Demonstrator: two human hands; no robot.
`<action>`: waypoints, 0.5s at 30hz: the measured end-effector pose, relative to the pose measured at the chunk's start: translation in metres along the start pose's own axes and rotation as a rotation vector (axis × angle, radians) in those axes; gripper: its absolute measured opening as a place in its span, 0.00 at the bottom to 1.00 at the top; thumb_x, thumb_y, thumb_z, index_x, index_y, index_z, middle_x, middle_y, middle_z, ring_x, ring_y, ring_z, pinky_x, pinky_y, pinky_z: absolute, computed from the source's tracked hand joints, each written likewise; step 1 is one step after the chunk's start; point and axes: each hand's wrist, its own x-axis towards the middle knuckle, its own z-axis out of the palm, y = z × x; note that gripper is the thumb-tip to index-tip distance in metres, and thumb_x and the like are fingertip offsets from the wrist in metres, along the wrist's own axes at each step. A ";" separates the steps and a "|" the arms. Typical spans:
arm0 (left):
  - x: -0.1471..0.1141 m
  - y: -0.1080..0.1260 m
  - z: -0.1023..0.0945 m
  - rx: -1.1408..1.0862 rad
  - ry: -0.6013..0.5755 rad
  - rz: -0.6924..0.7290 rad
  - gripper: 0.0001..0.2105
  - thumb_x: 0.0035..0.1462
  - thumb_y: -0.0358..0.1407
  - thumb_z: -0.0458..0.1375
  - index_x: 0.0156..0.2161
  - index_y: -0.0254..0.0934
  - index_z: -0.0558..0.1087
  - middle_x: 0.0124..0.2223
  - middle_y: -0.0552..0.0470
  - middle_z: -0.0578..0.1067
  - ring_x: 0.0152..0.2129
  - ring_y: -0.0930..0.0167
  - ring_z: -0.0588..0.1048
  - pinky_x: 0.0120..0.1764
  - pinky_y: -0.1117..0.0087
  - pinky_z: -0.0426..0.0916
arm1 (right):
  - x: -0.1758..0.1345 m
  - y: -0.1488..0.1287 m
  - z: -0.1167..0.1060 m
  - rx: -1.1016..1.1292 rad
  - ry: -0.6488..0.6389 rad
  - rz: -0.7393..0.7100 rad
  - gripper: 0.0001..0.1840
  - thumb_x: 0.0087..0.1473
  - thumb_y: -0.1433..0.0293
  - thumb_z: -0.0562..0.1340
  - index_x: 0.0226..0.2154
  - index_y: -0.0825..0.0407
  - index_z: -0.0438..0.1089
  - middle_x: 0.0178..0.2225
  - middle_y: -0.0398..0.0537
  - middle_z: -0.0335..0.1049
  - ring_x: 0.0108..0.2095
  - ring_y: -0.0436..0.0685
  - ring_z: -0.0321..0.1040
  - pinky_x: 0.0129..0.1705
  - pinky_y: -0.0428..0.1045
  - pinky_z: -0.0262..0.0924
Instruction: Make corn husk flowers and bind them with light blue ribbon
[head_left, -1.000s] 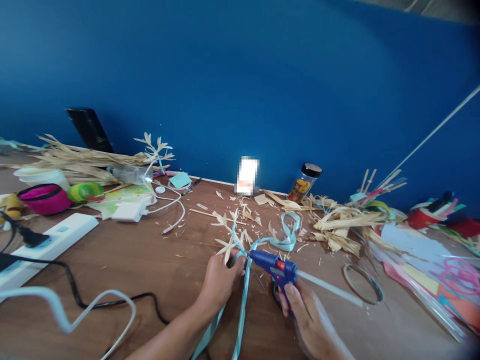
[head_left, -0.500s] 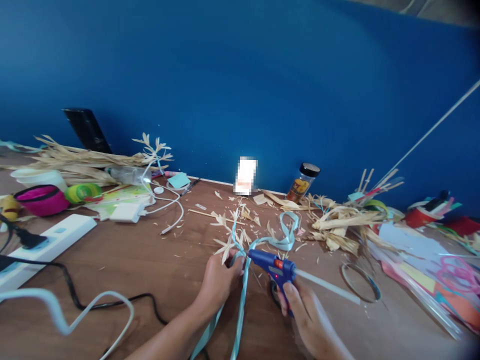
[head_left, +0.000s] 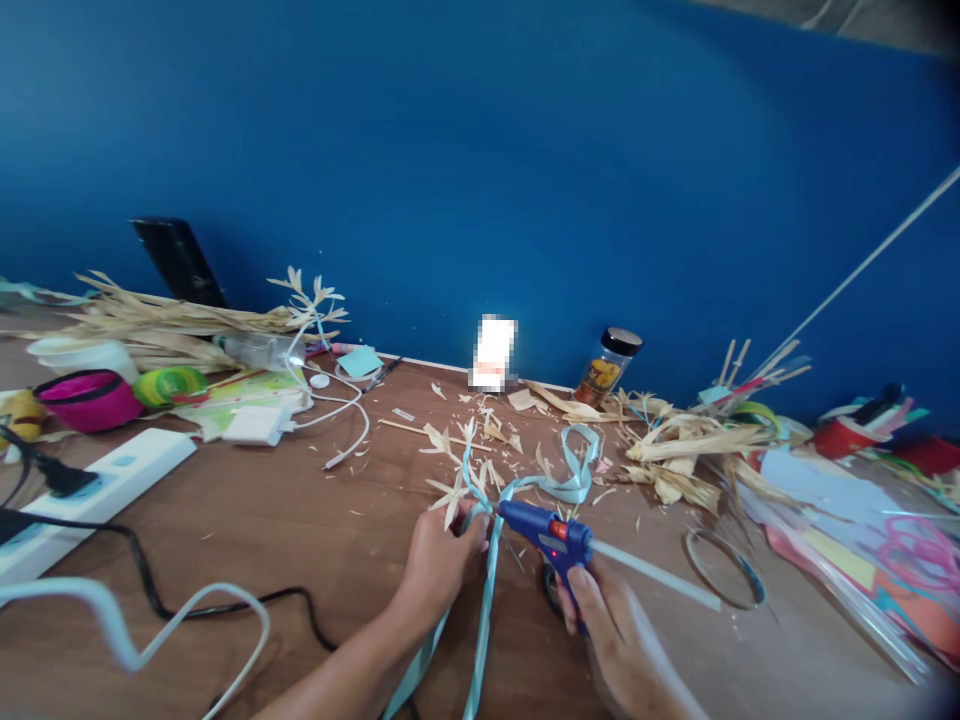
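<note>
My left hand [head_left: 444, 555] is closed around a light blue ribbon-wrapped stem, with pale dried-husk petals [head_left: 448, 492] fanning out just above the fingers. My right hand [head_left: 609, 625] grips a blue hot glue gun [head_left: 551, 530] by its handle. The gun's nozzle meets, or nearly meets, the ribbon beside my left fingertips, and a clear glue stick [head_left: 656, 574] juts from its back end. A twisted length of light blue ribbon [head_left: 484, 610] hangs down toward me, while a loose curl of ribbon [head_left: 576, 470] lies beyond the gun.
Husk scraps litter the brown table [head_left: 360, 560]. A white power strip [head_left: 135, 465] with black cords lies left. Behind stand a lidded jar [head_left: 606, 368] and a bright blurred-out object [head_left: 493, 352] against the blue wall. Husks [head_left: 675, 455] and a ribbon loop [head_left: 724, 570] are right.
The view has shifted very slightly. Both hands, the glue gun and the ribbon stay in practically the same place.
</note>
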 end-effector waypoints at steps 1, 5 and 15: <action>0.000 0.000 0.000 0.000 -0.004 0.006 0.10 0.46 0.38 0.55 0.20 0.34 0.68 0.17 0.56 0.67 0.17 0.74 0.65 0.23 0.74 0.58 | 0.000 0.000 0.001 0.009 -0.006 -0.002 0.19 0.58 0.58 0.44 0.24 0.52 0.58 0.21 0.43 0.59 0.23 0.51 0.57 0.27 0.45 0.53; -0.001 0.000 0.000 -0.026 -0.008 -0.011 0.11 0.46 0.40 0.56 0.20 0.35 0.67 0.18 0.56 0.67 0.17 0.74 0.65 0.23 0.74 0.59 | 0.001 -0.002 0.002 0.029 -0.006 -0.009 0.19 0.58 0.58 0.45 0.25 0.52 0.59 0.21 0.42 0.59 0.22 0.51 0.57 0.26 0.45 0.53; 0.001 0.002 0.001 -0.071 0.015 -0.038 0.10 0.44 0.39 0.57 0.21 0.34 0.69 0.18 0.55 0.68 0.18 0.73 0.66 0.23 0.74 0.61 | -0.002 0.007 0.000 0.023 -0.008 0.020 0.20 0.58 0.57 0.44 0.25 0.52 0.59 0.22 0.43 0.59 0.22 0.51 0.57 0.26 0.46 0.53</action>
